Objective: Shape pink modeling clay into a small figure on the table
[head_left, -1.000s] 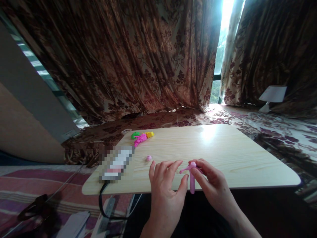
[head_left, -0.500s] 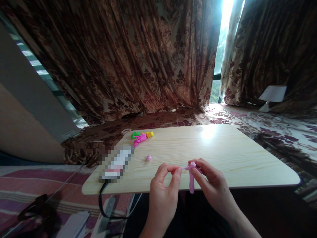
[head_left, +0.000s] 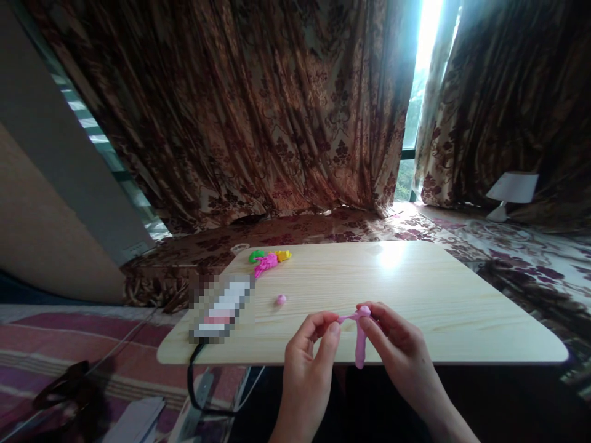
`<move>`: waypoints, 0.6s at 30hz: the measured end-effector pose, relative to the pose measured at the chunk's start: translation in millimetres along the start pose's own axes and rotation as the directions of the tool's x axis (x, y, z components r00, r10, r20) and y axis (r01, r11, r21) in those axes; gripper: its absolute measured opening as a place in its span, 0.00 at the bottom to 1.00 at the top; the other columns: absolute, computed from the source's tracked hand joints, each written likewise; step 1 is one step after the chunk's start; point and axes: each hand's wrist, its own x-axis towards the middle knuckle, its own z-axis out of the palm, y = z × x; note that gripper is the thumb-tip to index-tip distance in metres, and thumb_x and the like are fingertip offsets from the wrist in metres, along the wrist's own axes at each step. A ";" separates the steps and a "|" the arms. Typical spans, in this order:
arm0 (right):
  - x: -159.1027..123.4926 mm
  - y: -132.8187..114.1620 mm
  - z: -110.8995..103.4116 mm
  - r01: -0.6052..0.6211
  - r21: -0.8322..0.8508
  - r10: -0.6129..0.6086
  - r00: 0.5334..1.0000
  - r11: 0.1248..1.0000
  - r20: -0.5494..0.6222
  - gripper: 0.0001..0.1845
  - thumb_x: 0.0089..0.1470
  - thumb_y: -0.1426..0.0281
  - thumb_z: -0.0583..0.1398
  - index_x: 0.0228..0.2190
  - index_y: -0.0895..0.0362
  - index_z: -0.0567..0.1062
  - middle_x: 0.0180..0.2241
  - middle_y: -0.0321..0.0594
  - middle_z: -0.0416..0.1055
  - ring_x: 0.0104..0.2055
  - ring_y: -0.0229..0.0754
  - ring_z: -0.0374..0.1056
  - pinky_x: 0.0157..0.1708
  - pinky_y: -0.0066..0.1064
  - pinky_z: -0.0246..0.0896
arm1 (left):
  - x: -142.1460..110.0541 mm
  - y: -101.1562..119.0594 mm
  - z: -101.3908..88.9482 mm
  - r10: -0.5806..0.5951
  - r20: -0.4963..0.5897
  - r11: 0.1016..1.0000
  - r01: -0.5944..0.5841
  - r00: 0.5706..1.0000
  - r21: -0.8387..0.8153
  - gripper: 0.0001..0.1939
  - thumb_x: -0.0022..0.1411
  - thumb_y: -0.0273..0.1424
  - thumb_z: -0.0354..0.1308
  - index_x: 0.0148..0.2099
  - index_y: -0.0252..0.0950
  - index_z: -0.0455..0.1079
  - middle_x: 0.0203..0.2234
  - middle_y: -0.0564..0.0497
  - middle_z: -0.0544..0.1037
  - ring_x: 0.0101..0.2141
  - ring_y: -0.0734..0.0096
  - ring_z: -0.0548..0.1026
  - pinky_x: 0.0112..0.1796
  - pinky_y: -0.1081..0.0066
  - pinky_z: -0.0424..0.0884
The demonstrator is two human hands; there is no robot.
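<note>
A pink piece of modelling clay hangs between my hands above the table's near edge. It has a thick roll pointing down, a small round knob at the top and a thin strand stretching left. My right hand pinches it near the knob between thumb and fingers. At the strand's left end, the thumb and index finger of my left hand are closed on the tip. A small pink clay ball lies on the table, beyond my left hand.
Bright pink clay, green clay and yellow clay sit together at the table's far left. A blurred-out flat object with a black cable lies at the left edge. A white lamp stands behind, at right.
The whole view has shifted slightly, so everything appears a little lower and further right. Both hands keep their pinch on the pink clay; the left fingertips look slightly more parted.
</note>
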 end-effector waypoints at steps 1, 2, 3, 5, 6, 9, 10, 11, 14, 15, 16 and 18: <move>-0.3 0.0 0.8 -0.002 0.003 0.002 1.000 1.000 -0.002 0.07 0.57 0.67 0.58 0.37 0.54 0.73 0.34 0.37 0.71 0.36 0.40 0.66 0.37 0.30 0.61 | -0.1 1.8 0.3 -0.005 -0.002 1.000 0.005 1.000 0.009 0.10 0.57 0.35 0.58 0.38 0.35 0.72 0.33 0.48 0.78 0.37 0.66 0.74 0.41 0.71 0.67; -0.6 0.1 1.6 -0.004 0.005 0.004 1.000 1.000 -0.007 0.07 0.57 0.66 0.58 0.37 0.54 0.73 0.34 0.37 0.71 0.36 0.41 0.66 0.37 0.30 0.61 | -0.3 3.6 0.3 -0.007 -0.009 1.000 0.007 1.000 0.020 0.09 0.56 0.35 0.58 0.37 0.34 0.72 0.31 0.49 0.78 0.36 0.66 0.74 0.40 0.71 0.67; -0.7 0.1 2.3 -0.006 0.003 0.006 1.000 1.000 -0.008 0.07 0.56 0.66 0.58 0.37 0.54 0.73 0.34 0.38 0.71 0.36 0.41 0.66 0.37 0.30 0.61 | -0.6 5.2 0.1 -0.008 -0.018 1.000 0.009 1.000 0.028 0.09 0.56 0.35 0.58 0.35 0.34 0.72 0.30 0.49 0.78 0.35 0.66 0.74 0.40 0.71 0.67; -0.7 0.3 3.4 -0.010 -0.001 0.010 1.000 1.000 -0.007 0.08 0.56 0.66 0.58 0.37 0.55 0.73 0.34 0.38 0.71 0.36 0.41 0.66 0.37 0.31 0.62 | -1.4 6.9 -1.0 -0.016 -0.005 0.999 0.016 1.000 0.034 0.09 0.56 0.35 0.58 0.33 0.34 0.72 0.29 0.50 0.77 0.35 0.66 0.74 0.41 0.71 0.67; -0.5 0.3 3.8 -0.012 -0.001 0.012 1.000 1.000 -0.006 0.07 0.56 0.66 0.58 0.37 0.55 0.73 0.34 0.39 0.71 0.36 0.42 0.67 0.37 0.31 0.62 | -1.8 6.8 -1.5 -0.019 0.011 0.999 0.018 1.000 0.029 0.08 0.57 0.35 0.58 0.34 0.35 0.71 0.29 0.50 0.77 0.36 0.66 0.74 0.41 0.70 0.66; 0.1 0.0 5.0 -0.015 0.013 0.015 1.000 1.000 -0.027 0.07 0.56 0.66 0.59 0.36 0.55 0.73 0.34 0.39 0.71 0.36 0.42 0.67 0.37 0.31 0.63 | -2.3 2.2 -1.0 -0.043 0.066 0.999 0.044 0.997 -0.005 0.09 0.57 0.34 0.57 0.38 0.36 0.70 0.34 0.49 0.76 0.39 0.65 0.73 0.43 0.69 0.66; 0.3 -0.3 5.6 -0.011 0.018 0.012 0.999 1.000 -0.035 0.07 0.56 0.66 0.59 0.36 0.55 0.73 0.34 0.39 0.71 0.36 0.42 0.67 0.37 0.31 0.63 | -2.2 -0.3 0.4 -0.053 0.090 0.998 0.056 0.994 -0.024 0.09 0.57 0.34 0.57 0.40 0.36 0.69 0.36 0.48 0.76 0.40 0.65 0.72 0.43 0.69 0.66; 0.3 -0.7 6.1 -0.005 0.025 0.006 0.999 1.000 -0.035 0.07 0.55 0.66 0.59 0.36 0.55 0.73 0.34 0.39 0.71 0.36 0.42 0.68 0.36 0.31 0.64 | -2.1 -3.0 2.3 -0.060 0.116 0.997 0.066 0.991 -0.047 0.10 0.57 0.33 0.57 0.42 0.37 0.69 0.37 0.48 0.76 0.39 0.66 0.73 0.42 0.69 0.66; -0.3 -0.3 7.2 0.018 0.035 -0.018 1.000 0.999 0.022 0.08 0.56 0.67 0.59 0.38 0.55 0.74 0.35 0.40 0.69 0.36 0.42 0.68 0.34 0.31 0.65 | -1.7 -10.0 9.3 -0.053 0.167 0.989 0.075 0.984 -0.130 0.11 0.58 0.32 0.57 0.44 0.37 0.67 0.38 0.48 0.75 0.35 0.69 0.73 0.37 0.71 0.67; -0.7 0.7 6.9 0.024 0.037 -0.026 0.999 0.999 0.040 0.10 0.56 0.67 0.59 0.40 0.55 0.74 0.36 0.41 0.69 0.36 0.42 0.68 0.34 0.31 0.66 | -1.5 -11.4 11.0 -0.047 0.163 0.984 0.073 0.986 -0.161 0.11 0.58 0.32 0.57 0.44 0.37 0.67 0.37 0.48 0.75 0.34 0.70 0.73 0.37 0.71 0.67; -1.0 2.2 6.4 0.029 0.037 -0.030 0.998 0.999 0.049 0.12 0.55 0.67 0.59 0.42 0.54 0.73 0.38 0.41 0.69 0.37 0.42 0.68 0.35 0.32 0.66 | -1.2 -12.0 12.0 -0.046 0.152 0.979 0.075 0.987 -0.189 0.11 0.58 0.32 0.57 0.44 0.37 0.66 0.37 0.48 0.75 0.33 0.71 0.73 0.36 0.72 0.67; -1.3 5.7 4.4 0.037 0.034 -0.039 0.998 0.999 0.043 0.17 0.55 0.68 0.60 0.47 0.52 0.70 0.40 0.41 0.68 0.40 0.43 0.67 0.38 0.33 0.67 | -0.6 -11.8 11.6 -0.059 0.141 0.968 0.091 0.988 -0.233 0.11 0.59 0.32 0.57 0.44 0.37 0.66 0.36 0.49 0.75 0.34 0.71 0.72 0.36 0.73 0.68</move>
